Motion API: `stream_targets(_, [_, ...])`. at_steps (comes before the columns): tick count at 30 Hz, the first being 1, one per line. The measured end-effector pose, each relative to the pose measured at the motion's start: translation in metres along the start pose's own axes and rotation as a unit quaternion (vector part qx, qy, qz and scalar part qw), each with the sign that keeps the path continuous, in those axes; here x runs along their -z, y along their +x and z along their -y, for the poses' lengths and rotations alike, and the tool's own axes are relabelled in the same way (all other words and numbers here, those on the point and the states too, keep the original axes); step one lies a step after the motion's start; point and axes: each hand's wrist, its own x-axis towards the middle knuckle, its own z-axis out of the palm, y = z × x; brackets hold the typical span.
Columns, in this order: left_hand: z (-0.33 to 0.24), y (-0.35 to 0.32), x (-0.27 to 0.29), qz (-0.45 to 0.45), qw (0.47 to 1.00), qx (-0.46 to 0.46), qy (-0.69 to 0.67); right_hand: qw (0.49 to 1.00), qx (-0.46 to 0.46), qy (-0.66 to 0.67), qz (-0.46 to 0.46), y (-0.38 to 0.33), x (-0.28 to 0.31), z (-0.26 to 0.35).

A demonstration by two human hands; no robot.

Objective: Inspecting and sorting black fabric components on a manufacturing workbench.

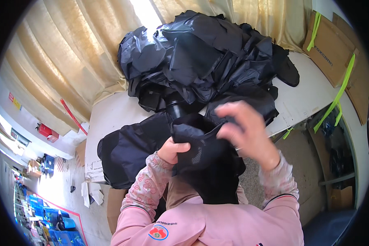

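A black fabric piece [205, 151], shaped like a bag or sleeve with its upper edge gaping, hangs in front of my chest and over my lap. My left hand [174, 150] grips its left side, the thumb lying on the outer face and the other fingers hidden behind the cloth. At the piece's upper right edge my right hand [246, 133] is raised, slightly blurred, with its fingers curved and apart. Nothing shows in that hand; whether its thumb touches the cloth, I cannot tell. Another dark fabric piece [131, 143] lies on the table to the left.
A large heap of black fabric pieces [209, 57] covers the back of the white table [307, 94]. Before it stands a dark cylinder [176, 108]. Beige curtains [74, 49] hang behind. Cardboard sheets [332, 45] with yellow-green straps lean at the right. Blue bins [53, 217] stand far left.
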Motion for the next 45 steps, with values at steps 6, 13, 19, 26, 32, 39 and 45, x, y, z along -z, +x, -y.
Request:
stream_targets(6, [0.000, 0.022, -0.019, -0.125, 0.990, -0.054, -0.033, 0.996, -0.046, 0.025, 0.070, -0.022, -0.031, -0.010])
stream_targets(13, [-0.017, 0.008, 0.005, -0.192, 0.975, -0.108, -0.013, 0.983, -0.062, 0.017, 0.171, -0.020, 0.000, -0.017])
stream_targets(19, [-0.033, 0.010, -0.008, -0.095, 0.810, -0.357, 0.455, 0.977, -0.047, -0.001, 0.210, -0.009, 0.014, -0.002])
stream_targets(26, [-0.008, 0.005, 0.058, -0.164, 0.919, -0.055, 0.353, 0.994, -0.087, -0.022, 0.060, 0.020, 0.045, 0.000])
stream_targets(32, [0.069, -0.035, 0.078, 0.150, 0.947, 0.242, 0.151, 0.949, -0.167, 0.214, -0.159, 0.039, 0.076, -0.010])
stream_targets(39, [0.112, 0.017, 0.049, -0.060, 0.962, -0.014, -0.267, 0.898, -0.151, 0.377, -0.168, 0.048, 0.065, 0.020])
stream_targets(45, [0.139, 0.066, 0.032, -0.090, 0.956, -0.041, -0.275, 0.859, -0.135, 0.460, -0.178, 0.041, 0.047, 0.034])
